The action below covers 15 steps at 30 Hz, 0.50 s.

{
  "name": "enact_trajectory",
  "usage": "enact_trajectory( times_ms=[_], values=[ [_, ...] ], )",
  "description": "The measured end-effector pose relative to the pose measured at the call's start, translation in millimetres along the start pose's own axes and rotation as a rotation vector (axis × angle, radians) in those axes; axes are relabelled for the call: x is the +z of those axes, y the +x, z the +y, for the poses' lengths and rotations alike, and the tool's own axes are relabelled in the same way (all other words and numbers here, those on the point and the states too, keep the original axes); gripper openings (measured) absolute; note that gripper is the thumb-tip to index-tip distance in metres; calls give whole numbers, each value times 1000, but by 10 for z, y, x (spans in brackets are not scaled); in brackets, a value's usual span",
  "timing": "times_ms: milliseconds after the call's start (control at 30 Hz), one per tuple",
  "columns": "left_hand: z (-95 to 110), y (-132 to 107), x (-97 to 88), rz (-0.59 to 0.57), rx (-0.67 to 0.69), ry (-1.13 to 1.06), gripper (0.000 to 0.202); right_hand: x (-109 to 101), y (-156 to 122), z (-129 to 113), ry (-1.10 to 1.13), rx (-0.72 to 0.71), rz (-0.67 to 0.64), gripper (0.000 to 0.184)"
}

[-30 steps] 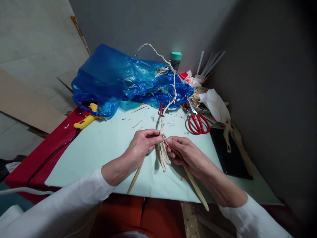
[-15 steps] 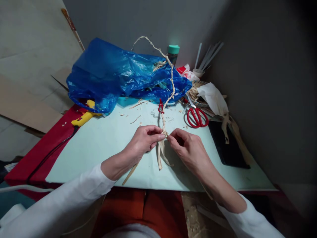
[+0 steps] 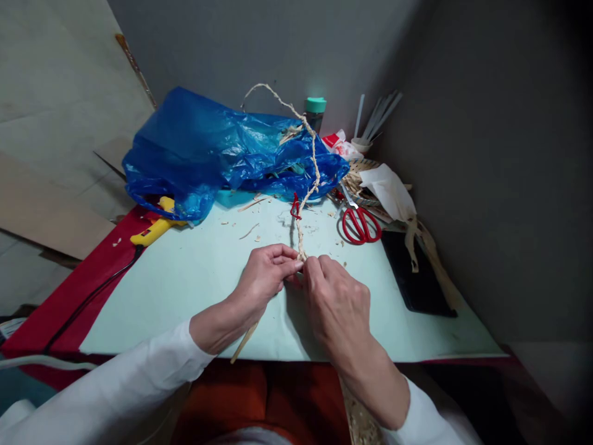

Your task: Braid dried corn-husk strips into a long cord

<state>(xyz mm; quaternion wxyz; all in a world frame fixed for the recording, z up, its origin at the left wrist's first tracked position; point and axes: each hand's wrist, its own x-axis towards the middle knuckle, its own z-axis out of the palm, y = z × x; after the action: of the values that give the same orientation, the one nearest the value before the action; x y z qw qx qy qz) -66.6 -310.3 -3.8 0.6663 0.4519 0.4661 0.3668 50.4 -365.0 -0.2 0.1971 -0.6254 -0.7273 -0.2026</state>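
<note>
A long pale braided cord of dried plant fibre arcs up and away from my hands over a blue plastic bag. My left hand pinches its near end between thumb and fingers. Close against it, my right hand is closed at the same end, knuckles up, hiding the loose strands. A red tie lies against the cord farther up. One flat strip sticks out below my left wrist toward the table's front edge.
Red-handled scissors lie right of the cord, near a black flat tablet-like object. A yellow glue gun rests at left. Behind are the blue plastic bag, a green-lidded jar and white sticks in a cup.
My right hand has turned over and moved in against the left, covering the loose strands that hung below the cord. The view has shifted slightly.
</note>
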Motion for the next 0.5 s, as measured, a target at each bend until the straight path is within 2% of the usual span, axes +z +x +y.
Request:
enact_trajectory(
  times_ms=[267, 500],
  values=[
    [21, -59, -8, -66, -9, 31, 8, 71, -71, -15, 75, 38, 82, 21],
    [61, -58, -13, -48, -12, -44, 5, 88, -81, -76, 177, 38, 90, 21]
  ],
)
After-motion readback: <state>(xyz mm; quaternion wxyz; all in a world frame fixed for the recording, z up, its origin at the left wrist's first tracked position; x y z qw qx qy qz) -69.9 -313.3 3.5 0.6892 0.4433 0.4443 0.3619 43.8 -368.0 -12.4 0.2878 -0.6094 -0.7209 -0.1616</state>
